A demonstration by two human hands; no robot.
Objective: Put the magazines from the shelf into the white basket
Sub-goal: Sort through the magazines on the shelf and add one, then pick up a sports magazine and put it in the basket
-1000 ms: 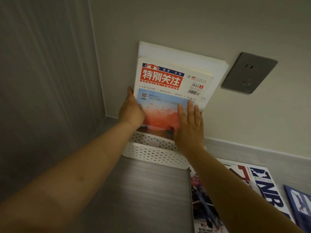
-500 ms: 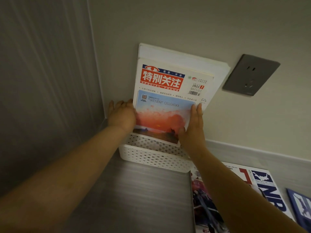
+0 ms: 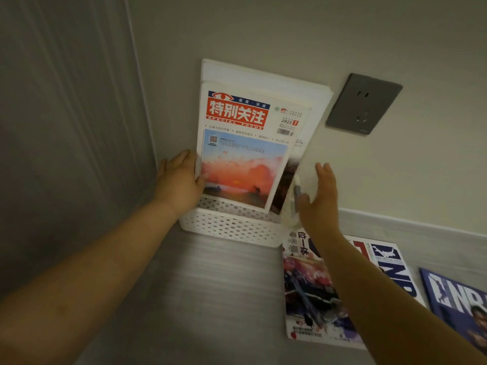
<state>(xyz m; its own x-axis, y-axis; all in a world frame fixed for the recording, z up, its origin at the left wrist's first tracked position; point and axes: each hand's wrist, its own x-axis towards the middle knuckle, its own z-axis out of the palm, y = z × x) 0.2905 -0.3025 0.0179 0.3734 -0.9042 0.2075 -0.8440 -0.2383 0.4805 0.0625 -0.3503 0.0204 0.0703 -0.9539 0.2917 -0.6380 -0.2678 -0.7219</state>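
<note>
A white perforated basket (image 3: 229, 227) stands on the metal shelf against the back wall. Several magazines stand upright in it; the front one (image 3: 245, 143) has a red title block and a sunset picture. My left hand (image 3: 181, 180) grips the left edge of that stack, thumb on the front cover. My right hand (image 3: 320, 196) is off the stack, fingers spread, just right of the basket. Three more magazines lie flat on the shelf at right: a colourful one (image 3: 308, 293), a white one with blue letters (image 3: 392, 262), and a blue one (image 3: 458, 301).
A grey panel (image 3: 66, 140) closes the left side. A dark wall socket (image 3: 363, 104) sits on the back wall above right of the basket. Bare brushed-metal shelf surface (image 3: 210, 299) lies in front of the basket.
My right hand has let go of the stack's right edge and moved off to the right, open. My left hand has shifted lower along the left edge.
</note>
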